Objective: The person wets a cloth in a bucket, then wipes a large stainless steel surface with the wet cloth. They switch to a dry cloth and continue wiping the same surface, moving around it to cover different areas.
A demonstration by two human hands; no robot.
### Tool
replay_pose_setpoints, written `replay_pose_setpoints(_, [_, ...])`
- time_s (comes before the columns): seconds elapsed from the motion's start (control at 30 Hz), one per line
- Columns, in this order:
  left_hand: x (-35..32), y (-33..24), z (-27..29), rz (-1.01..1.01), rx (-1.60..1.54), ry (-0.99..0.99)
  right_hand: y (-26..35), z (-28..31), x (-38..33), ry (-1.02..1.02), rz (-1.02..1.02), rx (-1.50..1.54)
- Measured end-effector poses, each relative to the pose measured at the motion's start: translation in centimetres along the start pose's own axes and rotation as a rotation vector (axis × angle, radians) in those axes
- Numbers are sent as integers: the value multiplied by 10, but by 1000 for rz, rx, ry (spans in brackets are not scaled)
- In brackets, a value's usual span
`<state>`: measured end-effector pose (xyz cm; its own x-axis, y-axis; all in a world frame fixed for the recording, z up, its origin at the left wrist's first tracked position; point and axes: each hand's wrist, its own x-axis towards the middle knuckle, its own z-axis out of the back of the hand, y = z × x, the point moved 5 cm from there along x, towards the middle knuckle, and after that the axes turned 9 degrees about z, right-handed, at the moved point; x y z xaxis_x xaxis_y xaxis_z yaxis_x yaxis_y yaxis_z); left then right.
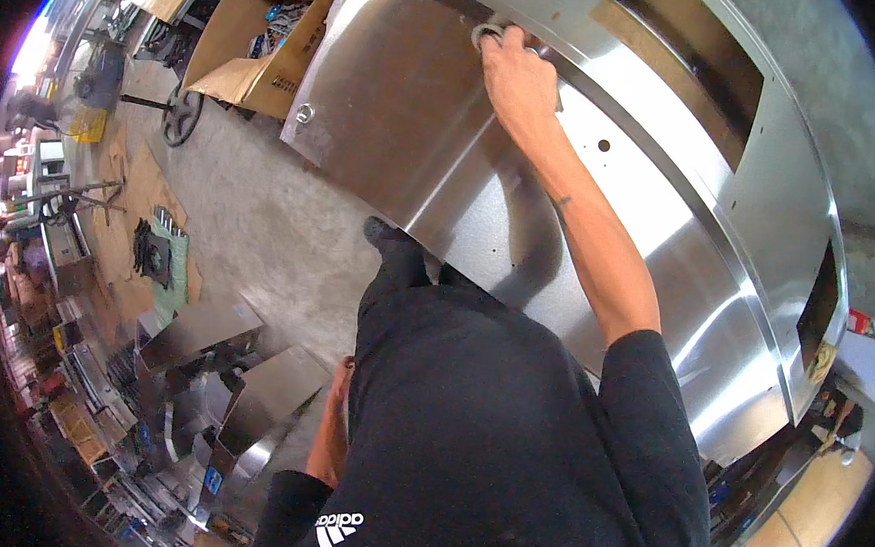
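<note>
My right hand (518, 73) reaches far forward over a large, shiny stainless steel panel (448, 104). Its fingers curl round a pale, ring-shaped thing (484, 34) close to the panel's far edge; the exact kind cannot be made out. A small round fitting (305, 114) sits at the panel's left corner, and a dark round hole (604, 145) shows to the right of my forearm. Down at my left side hangs my left hand (344, 376), away from the panel. My clothing and leg hide most of its fingers.
Beyond the panel stands a metal frame with a rectangular opening (691, 63). An open cardboard box (261, 47) holds small parts at the far left, near a black wheel (181, 117). Bent sheet-metal pieces (270, 399) lie on the left floor, by flattened cardboard (139, 210).
</note>
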<state>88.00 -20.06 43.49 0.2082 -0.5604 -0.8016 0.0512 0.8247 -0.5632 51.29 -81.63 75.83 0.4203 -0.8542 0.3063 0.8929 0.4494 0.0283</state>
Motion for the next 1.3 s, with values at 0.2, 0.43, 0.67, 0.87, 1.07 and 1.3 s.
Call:
replay_pose_setpoints(0.2, [-14, 10, -26, 127, -94, -27, -6, 5, 7, -13, 21, -12])
replay_pose_setpoints(0.43, [8, -10, -50, 296, 135, -70, -14, -10, -13, -22, 43, -14])
replay_pose_setpoints(0.67, [36, -27, -19, 277, -290, -200, -9, -40, -8, -34, 58, -91])
replay_pose_setpoints(0.87, [-4, -5, -43, 355, -97, -147, -11, -35, 1, 60, -113, -53])
replay_pose_setpoints(1.07, [11, 7, -52, 372, 30, -98, -17, -35, -5, -22, -221, 95])
replay_pose_setpoints(1.3, [31, 3, -18, 442, -178, -131, -19, -49, -23, -120, -259, 45])
